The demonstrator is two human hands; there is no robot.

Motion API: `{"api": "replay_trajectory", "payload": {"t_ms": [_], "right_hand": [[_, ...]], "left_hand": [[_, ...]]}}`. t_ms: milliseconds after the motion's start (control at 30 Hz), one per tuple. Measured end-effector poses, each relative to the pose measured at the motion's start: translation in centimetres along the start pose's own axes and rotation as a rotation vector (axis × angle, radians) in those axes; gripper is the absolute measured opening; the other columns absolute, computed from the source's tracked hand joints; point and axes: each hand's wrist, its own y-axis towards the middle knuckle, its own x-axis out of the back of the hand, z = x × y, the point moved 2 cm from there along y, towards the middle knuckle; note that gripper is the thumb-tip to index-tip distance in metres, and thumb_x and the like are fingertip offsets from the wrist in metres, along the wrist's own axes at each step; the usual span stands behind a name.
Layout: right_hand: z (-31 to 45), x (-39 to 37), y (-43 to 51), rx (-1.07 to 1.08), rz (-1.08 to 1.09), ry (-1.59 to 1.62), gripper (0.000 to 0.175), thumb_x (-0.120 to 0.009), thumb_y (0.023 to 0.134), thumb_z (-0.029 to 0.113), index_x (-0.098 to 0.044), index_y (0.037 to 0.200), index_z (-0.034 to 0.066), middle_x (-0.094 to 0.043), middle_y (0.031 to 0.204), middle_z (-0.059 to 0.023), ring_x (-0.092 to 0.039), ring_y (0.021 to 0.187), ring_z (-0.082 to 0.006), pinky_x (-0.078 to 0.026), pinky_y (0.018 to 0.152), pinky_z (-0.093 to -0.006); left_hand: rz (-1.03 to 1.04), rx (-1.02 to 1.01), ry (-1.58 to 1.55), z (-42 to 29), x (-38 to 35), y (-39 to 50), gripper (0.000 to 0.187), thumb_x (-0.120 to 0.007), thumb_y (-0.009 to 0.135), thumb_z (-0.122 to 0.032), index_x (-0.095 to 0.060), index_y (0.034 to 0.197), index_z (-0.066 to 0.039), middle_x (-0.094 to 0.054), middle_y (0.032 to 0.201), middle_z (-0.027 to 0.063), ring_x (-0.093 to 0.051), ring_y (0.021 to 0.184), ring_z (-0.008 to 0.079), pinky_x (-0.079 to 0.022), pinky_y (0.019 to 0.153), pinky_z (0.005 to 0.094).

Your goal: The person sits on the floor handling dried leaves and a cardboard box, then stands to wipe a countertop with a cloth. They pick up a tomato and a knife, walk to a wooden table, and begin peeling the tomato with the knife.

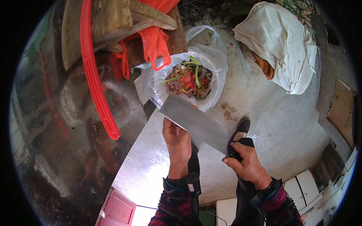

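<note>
A broad, rectangular steel cleaver [195, 125] is held over the floor, slanting from upper left to lower right. My right hand [249, 163] grips its black handle. My left hand [178, 138] is at the blade's lower left edge; its fingers go out of sight behind the steel, so what they hold or touch there is hidden. Just beyond the blade stands a bin lined with a clear plastic bag [219, 84]. Inside lie food scraps [186, 80]: green stalks, red pieces and purplish peelings. The blade's upper corner overlaps the bin's near rim in view.
A worn wooden bench [96, 31] with a long red plastic strip [94, 70] and a red plastic bag [155, 45] is at left. White cloth [280, 48] covers a wicker basket at upper right. My shoe [243, 127] rests on the concrete floor [282, 127].
</note>
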Motion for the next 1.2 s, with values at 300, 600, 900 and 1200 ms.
{"api": "replay_trajectory", "payload": {"t_ms": [300,600,900,1200], "right_hand": [[-3.2,1.3,0.6,-0.088,-0.102,0.284,0.037,-0.072,0.084,0.03,-0.054,0.086,-0.0025,-0.043,0.067,-0.0098,-0.043,0.061,-0.017,-0.039,0.056,-0.0319],[-2.5,3.9,-0.7,-0.194,-0.008,0.266,0.045,-0.07,0.086,0.033,-0.059,0.106,-0.0061,-0.058,0.079,-0.0065,-0.052,0.075,-0.0123,-0.045,0.07,-0.0274],[-4.2,2.9,-2.2,-0.333,-0.082,0.449,0.044,-0.069,0.087,0.03,-0.061,0.111,-0.005,-0.062,0.088,-0.0029,-0.053,0.085,-0.011,-0.045,0.081,-0.0275],[-3.8,2.4,-2.2,-0.314,-0.02,0.768,0.037,-0.068,0.085,0.034,-0.058,0.096,0.0,-0.051,0.068,-0.0003,-0.044,0.056,-0.0078,-0.036,0.051,-0.0228]], "left_hand": [[0.047,0.072,-0.133,-0.4,0.7,0.2,0.057,-0.058,0.092,-0.032,-0.039,0.134,0.001,-0.051,0.129,0.0148,-0.051,0.12,0.0273,-0.044,0.1,0.0449],[-0.017,0.225,-0.299,0.2,1.0,0.1,0.055,-0.047,0.097,-0.039,-0.04,0.135,0.001,-0.053,0.127,0.0153,-0.054,0.115,0.0301,-0.048,0.093,0.0468],[-0.031,0.346,-0.37,0.8,0.9,-0.1,0.052,-0.041,0.099,-0.044,-0.043,0.132,-0.003,-0.054,0.128,0.0164,-0.055,0.116,0.0366,-0.048,0.093,0.0469],[-0.082,0.326,-0.319,1.0,0.5,-0.1,0.049,-0.044,0.099,-0.038,-0.043,0.132,-0.002,-0.053,0.13,0.0173,-0.053,0.119,0.0383,-0.046,0.098,0.0481]]}}
